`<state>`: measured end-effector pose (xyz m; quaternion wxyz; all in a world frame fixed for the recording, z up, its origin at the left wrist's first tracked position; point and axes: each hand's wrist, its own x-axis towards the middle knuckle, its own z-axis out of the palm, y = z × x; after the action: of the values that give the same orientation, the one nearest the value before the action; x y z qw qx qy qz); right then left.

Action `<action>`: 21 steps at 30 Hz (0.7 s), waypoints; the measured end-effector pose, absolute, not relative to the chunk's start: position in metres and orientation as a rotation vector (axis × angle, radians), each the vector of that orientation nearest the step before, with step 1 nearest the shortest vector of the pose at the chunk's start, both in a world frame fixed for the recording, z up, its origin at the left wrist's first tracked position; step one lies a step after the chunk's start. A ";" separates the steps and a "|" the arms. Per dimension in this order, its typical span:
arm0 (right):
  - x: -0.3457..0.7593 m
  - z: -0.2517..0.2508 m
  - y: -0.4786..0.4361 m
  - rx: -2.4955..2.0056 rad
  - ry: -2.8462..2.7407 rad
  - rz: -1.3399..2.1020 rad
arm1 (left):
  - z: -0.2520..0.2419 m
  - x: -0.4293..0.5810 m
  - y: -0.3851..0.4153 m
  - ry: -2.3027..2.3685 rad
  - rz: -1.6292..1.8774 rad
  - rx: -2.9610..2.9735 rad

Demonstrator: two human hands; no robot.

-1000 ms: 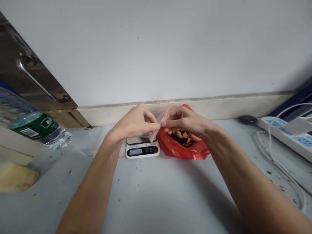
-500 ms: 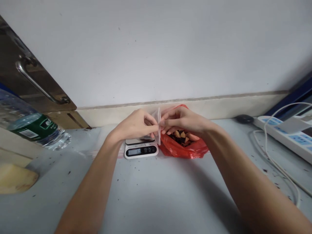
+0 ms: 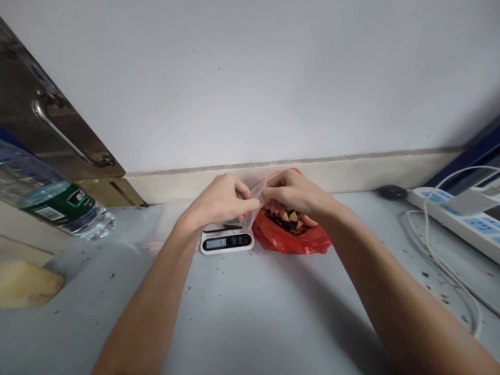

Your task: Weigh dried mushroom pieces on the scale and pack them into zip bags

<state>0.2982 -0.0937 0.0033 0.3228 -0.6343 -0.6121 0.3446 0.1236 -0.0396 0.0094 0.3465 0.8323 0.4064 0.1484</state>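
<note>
A small clear plastic bag is stretched between my hands above a white kitchen scale. My left hand pinches its left side, thumb pointing right. On the other side my right hand grips the bag's upper edge with closed fingers. The scale's display seems to read 93; its plate is mostly hidden under my left hand. Beneath my right hand sits an open red plastic bag with dried brown and dark pieces in it. Flat clear bags lie left of the scale, partly covered by my forearm.
A water bottle with a green label stands at the left, near a yellowish block-like object. A white power strip, a cable and a black mouse-like object lie at the right. The wall rises close behind.
The clear bag has gone from upright and narrow to spread and slanting, its top tilted right. My hands stay close together. The display's reading has risen slightly, apparently from 90 to 93.
</note>
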 end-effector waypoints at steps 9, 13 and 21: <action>0.289 0.003 -0.096 -1.821 -1.563 0.172 | 0.012 0.119 -0.037 1.144 0.725 2.172; 0.282 -0.004 -0.096 -1.655 -1.664 0.246 | 0.010 0.128 -0.045 1.077 0.716 2.212; 0.293 0.000 -0.101 -1.799 -1.848 0.620 | 0.017 0.122 -0.049 0.931 0.862 2.324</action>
<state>0.2932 -0.1008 0.0004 0.2418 -0.6580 -0.6760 0.2269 0.1222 -0.0494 0.0166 0.2446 0.8510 0.3411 0.3156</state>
